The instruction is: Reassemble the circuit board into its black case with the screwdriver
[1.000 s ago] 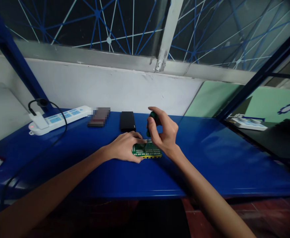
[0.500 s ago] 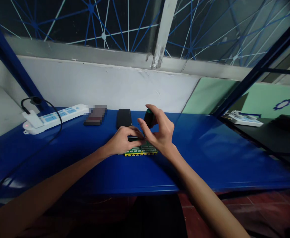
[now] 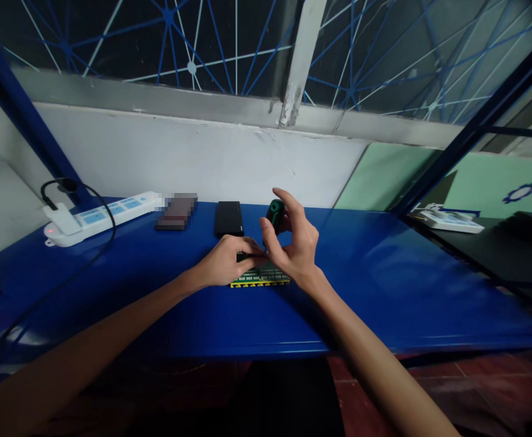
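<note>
A green circuit board [image 3: 260,278] with a yellow front edge lies flat on the blue table [image 3: 384,291]. My left hand [image 3: 226,262] rests on its left end, fingers curled and pressed down on the board. My right hand [image 3: 294,246] stands over the board's right part, fingers wrapped round a dark green-handled screwdriver [image 3: 274,214] held upright, its tip hidden between my hands.
At the back of the table lie a black flat box [image 3: 228,218], a blurred dark object [image 3: 176,212] and a white power strip [image 3: 97,216] with a plug and black cable. A white wall rises behind. A second dark table [image 3: 497,249] stands to the right.
My view shifted slightly, so the board and hands sit a little left of before. My right fingers have regripped the screwdriver handle. My left hand stays on the board.
</note>
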A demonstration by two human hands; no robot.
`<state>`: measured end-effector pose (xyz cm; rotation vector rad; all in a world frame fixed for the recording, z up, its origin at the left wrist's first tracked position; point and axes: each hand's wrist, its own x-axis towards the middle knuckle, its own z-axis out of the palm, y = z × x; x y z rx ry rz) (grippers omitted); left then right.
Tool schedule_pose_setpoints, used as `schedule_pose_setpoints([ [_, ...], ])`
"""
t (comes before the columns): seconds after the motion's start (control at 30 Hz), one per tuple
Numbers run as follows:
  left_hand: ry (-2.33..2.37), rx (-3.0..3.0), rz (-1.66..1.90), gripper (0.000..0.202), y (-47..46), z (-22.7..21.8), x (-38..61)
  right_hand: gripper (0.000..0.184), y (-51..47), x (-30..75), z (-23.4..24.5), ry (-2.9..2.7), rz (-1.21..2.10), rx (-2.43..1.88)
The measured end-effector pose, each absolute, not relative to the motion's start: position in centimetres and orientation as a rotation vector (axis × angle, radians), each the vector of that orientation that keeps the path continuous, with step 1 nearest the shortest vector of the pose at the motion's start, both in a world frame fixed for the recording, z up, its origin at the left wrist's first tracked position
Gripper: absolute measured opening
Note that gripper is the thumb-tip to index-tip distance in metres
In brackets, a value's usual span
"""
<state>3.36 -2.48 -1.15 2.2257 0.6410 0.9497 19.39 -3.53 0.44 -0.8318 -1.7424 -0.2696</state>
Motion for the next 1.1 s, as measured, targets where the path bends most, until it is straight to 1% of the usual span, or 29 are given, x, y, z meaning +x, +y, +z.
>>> schedule_pose_setpoints([
  [0.27, 0.609, 2.238, 0.917, 0.019, -2.53, -1.11, 3.29, 0.042, -3.68, 19.58, 0.37, -1.780, -0.230, -0.831],
  [0.53, 0.676, 2.245, 1.034, 0.015, -2.52, -1.68, 3.32, 0.048, -3.17, 19.56, 0.00, -1.715, -0.355, -0.861],
  [0.67, 0.679, 2.219, 1.028, 0.018, -2.48, -1.61, 3.47, 0.048, -3.34, 19.66, 0.13, -1.768, -0.306, -0.840],
  [0.8, 0.670, 2.233, 0.985, 0.015, -2.60, -1.43, 3.52, 0.048, -3.63, 19.63, 0.29, -1.798, -0.248, -0.831],
  [0.97, 0.654, 2.214, 0.931, 0.015, -2.53, -1.59, 3.40, 0.047, -3.58, 19.70, 0.27, -1.790, -0.227, -0.821],
  [1.1, 0.629, 2.224, 0.969, 0.015, -2.32, -1.89, 3.27, 0.045, -3.31, 19.69, 0.08, -1.769, -0.254, -0.858],
])
